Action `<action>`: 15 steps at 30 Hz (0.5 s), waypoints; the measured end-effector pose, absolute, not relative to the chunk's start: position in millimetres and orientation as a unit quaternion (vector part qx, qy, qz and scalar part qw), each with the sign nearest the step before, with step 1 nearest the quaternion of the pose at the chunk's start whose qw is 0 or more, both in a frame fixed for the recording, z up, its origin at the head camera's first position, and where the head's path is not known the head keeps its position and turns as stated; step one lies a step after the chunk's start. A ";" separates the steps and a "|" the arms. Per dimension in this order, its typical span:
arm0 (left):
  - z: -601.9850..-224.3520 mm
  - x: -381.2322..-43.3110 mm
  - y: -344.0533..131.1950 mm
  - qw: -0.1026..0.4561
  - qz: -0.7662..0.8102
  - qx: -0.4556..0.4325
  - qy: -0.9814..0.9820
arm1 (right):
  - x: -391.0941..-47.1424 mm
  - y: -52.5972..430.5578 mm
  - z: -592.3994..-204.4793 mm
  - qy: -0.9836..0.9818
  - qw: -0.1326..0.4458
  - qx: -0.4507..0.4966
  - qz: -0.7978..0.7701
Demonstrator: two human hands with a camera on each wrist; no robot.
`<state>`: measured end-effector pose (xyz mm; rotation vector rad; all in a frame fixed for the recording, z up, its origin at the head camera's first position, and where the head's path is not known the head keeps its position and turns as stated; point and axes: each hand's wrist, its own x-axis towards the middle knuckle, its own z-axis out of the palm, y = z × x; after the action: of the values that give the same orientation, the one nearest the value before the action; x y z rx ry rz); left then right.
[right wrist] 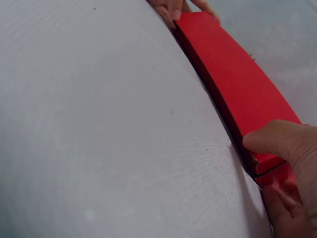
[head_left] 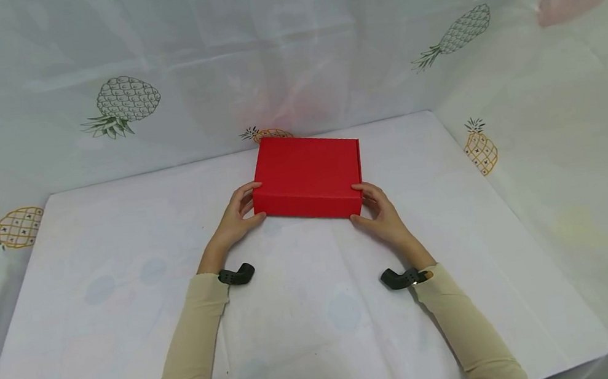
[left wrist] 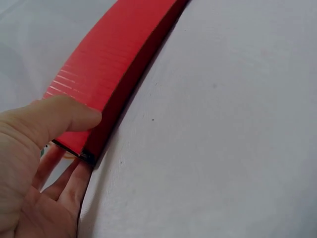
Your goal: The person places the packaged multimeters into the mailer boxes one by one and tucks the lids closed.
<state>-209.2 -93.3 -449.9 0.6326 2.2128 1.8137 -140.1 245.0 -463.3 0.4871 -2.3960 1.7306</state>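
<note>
A closed red cardboard box [head_left: 307,167] lies near the far edge of the white-covered table. My left hand [head_left: 236,216] grips its near left corner, with the thumb on the front face and the fingers along the side. At the near right corner, my right hand [head_left: 383,213] holds the box the same way. The left wrist view has the left thumb [left wrist: 74,115] pressing the red front panel, its other fingers partly under the box's edge. In the right wrist view the right thumb [right wrist: 270,138] lies on the front panel. The box's contents are hidden.
White cloth covers the tabletop [head_left: 130,331]. Behind and beside it hangs a pale curtain [head_left: 205,95] printed with pineapples and a pink heart. A dark camera strap [head_left: 237,275] sits on the left wrist, another [head_left: 402,278] on the right.
</note>
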 end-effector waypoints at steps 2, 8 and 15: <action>-450.6 -209.3 -92.8 0.100 0.612 0.213 0.755 | -139.4 244.1 -461.8 -0.802 0.076 0.160 0.570; -473.9 -222.1 -95.5 0.072 0.604 0.198 0.769 | -137.8 241.1 -459.4 -0.800 0.087 0.145 0.575; -478.2 -225.3 -94.2 0.048 0.602 0.187 0.775 | -136.6 237.3 -458.3 -0.801 0.104 0.126 0.576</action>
<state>-225.3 -94.2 -478.2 0.5704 2.3618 1.8350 -136.6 237.3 -458.3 0.3707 -2.3621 1.6993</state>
